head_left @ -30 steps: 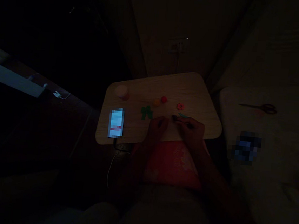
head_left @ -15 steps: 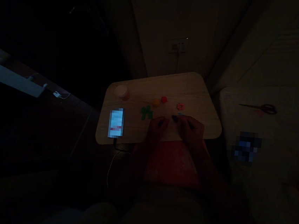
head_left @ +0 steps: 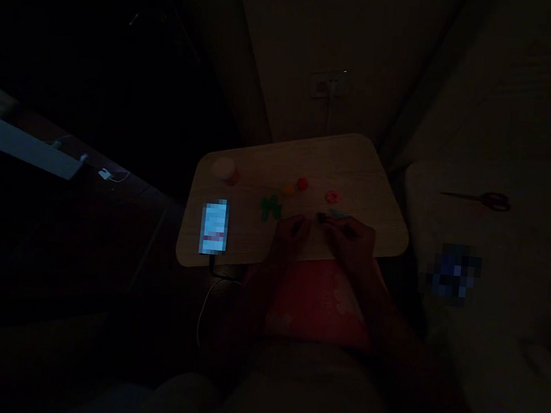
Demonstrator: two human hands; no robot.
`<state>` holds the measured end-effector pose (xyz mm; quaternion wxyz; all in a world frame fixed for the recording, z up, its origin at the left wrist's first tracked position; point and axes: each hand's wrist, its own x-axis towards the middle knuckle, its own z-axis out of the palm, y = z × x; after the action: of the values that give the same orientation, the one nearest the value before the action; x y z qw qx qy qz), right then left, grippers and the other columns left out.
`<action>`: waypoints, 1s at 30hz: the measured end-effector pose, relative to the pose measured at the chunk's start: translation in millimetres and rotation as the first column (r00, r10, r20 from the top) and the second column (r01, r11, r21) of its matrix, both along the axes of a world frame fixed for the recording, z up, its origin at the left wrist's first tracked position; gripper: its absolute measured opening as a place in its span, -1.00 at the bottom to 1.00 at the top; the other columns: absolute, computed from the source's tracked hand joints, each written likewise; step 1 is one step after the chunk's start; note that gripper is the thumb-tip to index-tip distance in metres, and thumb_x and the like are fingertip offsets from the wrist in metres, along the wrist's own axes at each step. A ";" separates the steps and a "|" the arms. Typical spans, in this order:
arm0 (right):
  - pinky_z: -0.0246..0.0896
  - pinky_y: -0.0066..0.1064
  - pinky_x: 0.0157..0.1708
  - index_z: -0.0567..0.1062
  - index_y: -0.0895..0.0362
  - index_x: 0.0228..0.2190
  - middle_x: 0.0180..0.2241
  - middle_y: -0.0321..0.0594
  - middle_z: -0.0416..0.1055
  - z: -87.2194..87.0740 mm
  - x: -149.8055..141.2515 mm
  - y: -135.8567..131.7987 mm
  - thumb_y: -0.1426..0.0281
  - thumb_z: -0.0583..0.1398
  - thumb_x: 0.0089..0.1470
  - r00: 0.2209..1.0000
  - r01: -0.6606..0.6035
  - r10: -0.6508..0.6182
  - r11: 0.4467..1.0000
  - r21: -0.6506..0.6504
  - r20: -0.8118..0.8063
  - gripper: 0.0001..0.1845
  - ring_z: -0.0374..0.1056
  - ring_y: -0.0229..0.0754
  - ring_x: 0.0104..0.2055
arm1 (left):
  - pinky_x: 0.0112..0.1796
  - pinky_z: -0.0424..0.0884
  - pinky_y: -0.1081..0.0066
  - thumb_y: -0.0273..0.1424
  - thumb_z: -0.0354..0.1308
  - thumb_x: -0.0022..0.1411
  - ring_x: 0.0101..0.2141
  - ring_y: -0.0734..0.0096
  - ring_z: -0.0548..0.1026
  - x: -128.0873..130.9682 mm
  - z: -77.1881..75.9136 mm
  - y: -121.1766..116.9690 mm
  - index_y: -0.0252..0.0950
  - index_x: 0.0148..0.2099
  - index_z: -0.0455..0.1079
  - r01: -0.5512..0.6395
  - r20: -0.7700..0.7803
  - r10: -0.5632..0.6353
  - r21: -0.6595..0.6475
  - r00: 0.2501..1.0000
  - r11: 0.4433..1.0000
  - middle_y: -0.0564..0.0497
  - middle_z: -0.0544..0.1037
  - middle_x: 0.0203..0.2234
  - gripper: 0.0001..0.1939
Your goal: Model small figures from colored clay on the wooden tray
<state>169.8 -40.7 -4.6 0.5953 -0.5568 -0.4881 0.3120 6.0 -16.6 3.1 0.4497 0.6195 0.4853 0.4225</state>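
In dim light my right hand [head_left: 353, 237] is closed over the small table, pinching a small dark piece [head_left: 322, 217] whose kind I cannot make out. Just behind those fingers lies a thin light-blue piece [head_left: 337, 214]. My left hand [head_left: 293, 229] rests curled near the table's front edge, and what its fingers hold, if anything, is hidden. Left of it sits a green piece with several arms [head_left: 270, 208]. A yellow lump [head_left: 289, 189], a red ball [head_left: 302, 184] and a pink ring-shaped piece [head_left: 332, 197] lie farther back.
On the wooden tabletop [head_left: 255, 165] stand a lidded tub [head_left: 225, 170] and a lit phone [head_left: 214, 226] with a cable. Scissors [head_left: 483, 199] lie on a pale surface to the right. Behind is a wall socket [head_left: 329, 84] with a plug in it.
My right hand has shifted slightly, and more of the light-blue piece shows behind its fingers. The left hand stays in about the same place.
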 end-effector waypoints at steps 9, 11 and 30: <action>0.11 -0.43 -0.50 0.46 0.10 -0.55 -0.59 -0.35 0.34 8.0 4.8 -2.5 0.24 0.15 0.22 0.996 -0.030 0.028 0.999 0.026 0.085 -0.66 0.24 -0.28 -0.52 | -0.49 0.05 0.43 -0.09 0.10 0.31 -0.54 0.53 0.16 1.0 3.3 -0.4 -0.27 -0.53 0.20 -0.013 -0.012 0.013 -0.026 1.000 1.000 0.13 0.21 -0.63 -0.54; 0.08 -0.43 -0.53 0.44 0.11 -0.60 -0.64 -0.35 0.30 8.9 4.7 -2.6 0.26 0.12 0.24 0.995 -0.038 0.037 0.999 0.009 0.097 -0.60 0.21 -0.29 -0.57 | -0.49 0.04 0.42 -0.10 0.11 0.30 -0.54 0.53 0.15 1.2 2.4 -0.1 -0.27 -0.53 0.20 -0.018 -0.011 0.018 -0.016 1.000 1.000 0.13 0.20 -0.63 -0.55; 0.40 -0.35 -0.33 0.57 0.05 -0.12 -0.31 -0.21 0.57 5.4 0.0 0.5 0.26 0.13 0.29 0.997 -0.067 0.068 0.995 0.070 -0.021 -0.74 0.44 -0.22 -0.39 | -0.48 0.04 0.42 -0.09 0.11 0.30 -0.53 0.53 0.14 2.8 3.7 -1.1 -0.27 -0.53 0.15 -0.013 0.005 0.013 -0.039 1.000 0.999 0.14 0.16 -0.62 -0.53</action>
<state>169.8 -40.3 0.8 0.6091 -0.5152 -0.5102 0.3213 8.8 -17.8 6.8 0.4603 0.6063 0.4963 0.4173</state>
